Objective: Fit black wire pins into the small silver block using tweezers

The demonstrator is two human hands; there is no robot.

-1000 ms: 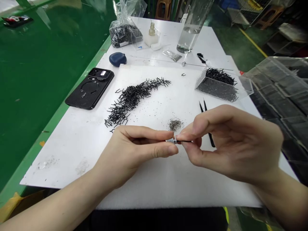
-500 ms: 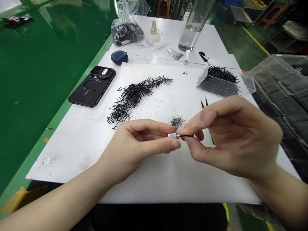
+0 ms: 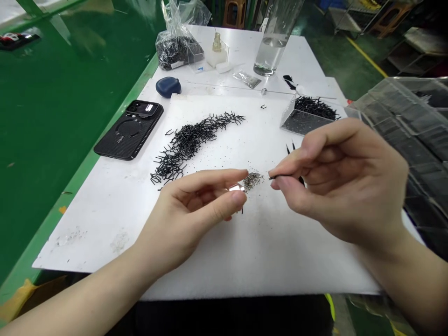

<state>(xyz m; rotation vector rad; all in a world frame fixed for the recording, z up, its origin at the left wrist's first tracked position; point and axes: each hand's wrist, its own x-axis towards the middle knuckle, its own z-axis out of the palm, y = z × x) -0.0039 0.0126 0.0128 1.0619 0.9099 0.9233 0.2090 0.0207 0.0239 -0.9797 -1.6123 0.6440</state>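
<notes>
Presently, black forked pieces (image 3: 191, 139) are lying toward the bench's (image 3: 273, 266) left edge; nearer the front edge, the left hand (image 3: 184, 210) is loosely pinching a silver part (image 3: 237, 187), and the right hand (image 3: 357, 182) is pinching a black piece (image 3: 280, 176), probably for fine control.

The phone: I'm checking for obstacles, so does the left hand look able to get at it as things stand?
Probably yes: nothing covers the phone, and the black pieces beside it lie low. The left hand, though, has its grip taken up by a small silver piece.
</notes>
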